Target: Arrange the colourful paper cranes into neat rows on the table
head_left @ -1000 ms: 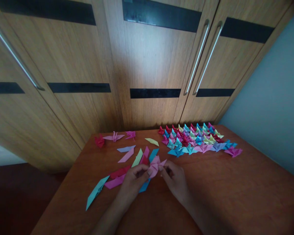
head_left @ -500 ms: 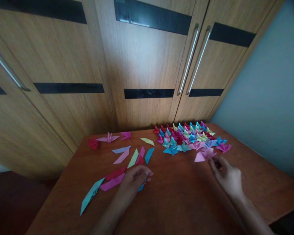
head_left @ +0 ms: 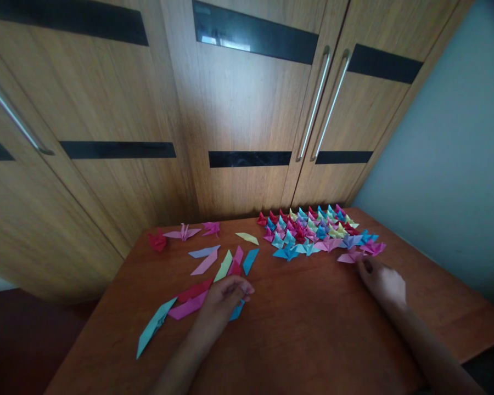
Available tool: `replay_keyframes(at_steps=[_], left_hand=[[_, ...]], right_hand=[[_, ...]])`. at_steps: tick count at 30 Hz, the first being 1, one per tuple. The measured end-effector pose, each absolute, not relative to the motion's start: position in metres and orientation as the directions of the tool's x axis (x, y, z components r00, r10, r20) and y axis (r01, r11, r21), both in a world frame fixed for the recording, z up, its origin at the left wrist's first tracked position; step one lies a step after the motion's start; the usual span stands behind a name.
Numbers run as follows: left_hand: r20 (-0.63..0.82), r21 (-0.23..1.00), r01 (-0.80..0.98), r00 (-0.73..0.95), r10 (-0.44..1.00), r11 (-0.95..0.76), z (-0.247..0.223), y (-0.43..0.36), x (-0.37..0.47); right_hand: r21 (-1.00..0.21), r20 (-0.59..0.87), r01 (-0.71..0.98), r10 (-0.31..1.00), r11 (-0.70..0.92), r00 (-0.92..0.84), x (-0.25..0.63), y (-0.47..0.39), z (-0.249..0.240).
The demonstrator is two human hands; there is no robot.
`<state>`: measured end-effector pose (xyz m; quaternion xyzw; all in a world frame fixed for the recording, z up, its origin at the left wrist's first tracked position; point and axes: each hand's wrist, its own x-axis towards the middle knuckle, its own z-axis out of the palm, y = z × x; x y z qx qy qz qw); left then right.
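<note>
My right hand is at the table's right side, its thumb and fingers closed on a pink paper crane. The crane is down at the front edge of a block of folded cranes, just before a magenta crane and a lilac one. My left hand has loosely curled fingers with nothing visible in them. It is over flat folded paper strips: a magenta strip, a red strip and a blue strip partly hidden beneath it.
Rows of small colourful cranes stand at the back right of the brown table. More flat strips, such as a teal one, lie at left. A red crane and a pink crane sit at the back left. Behind is a wooden wardrobe.
My right hand has moved the pink crane slightly away from me and right, up to the front of the crane rows. My left hand has hardly moved.
</note>
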<state>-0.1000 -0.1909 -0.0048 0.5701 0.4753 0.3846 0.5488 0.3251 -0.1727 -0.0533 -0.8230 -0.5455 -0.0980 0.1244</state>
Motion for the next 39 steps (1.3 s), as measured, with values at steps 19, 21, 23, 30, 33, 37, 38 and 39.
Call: replay_keyframes(at_steps=[19,21,23,30,33,37,38,39], left_hand=[[-0.090,0.990,0.129,0.221,0.971,0.062,-0.007,-0.190,-0.099],[-0.091,0.989,0.132,0.222,0.971,0.063,-0.007,-0.190,-0.099],[-0.091,0.990,0.126,0.228,0.969,0.063,-0.006,-0.191,-0.099],[-0.077,0.991,0.125,0.239,0.968,0.048,-0.007,-0.191,-0.100],[-0.078,0.992,0.120,0.241,0.967,0.050,-0.008,-0.191,-0.099],[-0.082,0.993,0.103,0.251,0.964,0.058,-0.006,-0.192,-0.098],[-0.082,0.993,0.098,0.250,0.965,0.060,-0.005,-0.192,-0.098],[-0.081,0.994,0.095,0.245,0.966,0.060,-0.005,-0.192,-0.099]], right_hand=[[-0.091,0.268,0.911,0.871,-0.402,0.411,0.336,-0.152,-0.057],[-0.090,0.267,0.910,0.871,-0.404,0.413,0.336,-0.151,-0.058],[-0.086,0.259,0.907,0.870,-0.412,0.420,0.336,-0.151,-0.058],[-0.144,0.277,0.890,0.845,-0.433,0.456,0.333,-0.153,-0.056],[-0.260,0.355,0.863,0.789,-0.433,0.502,0.327,-0.159,-0.052],[-0.488,0.454,0.832,0.738,-0.262,0.499,0.301,-0.168,-0.040],[-0.538,0.450,0.822,0.762,-0.184,0.465,0.289,-0.170,-0.035],[-0.581,0.432,0.808,0.802,-0.101,0.411,0.275,-0.171,-0.031]])
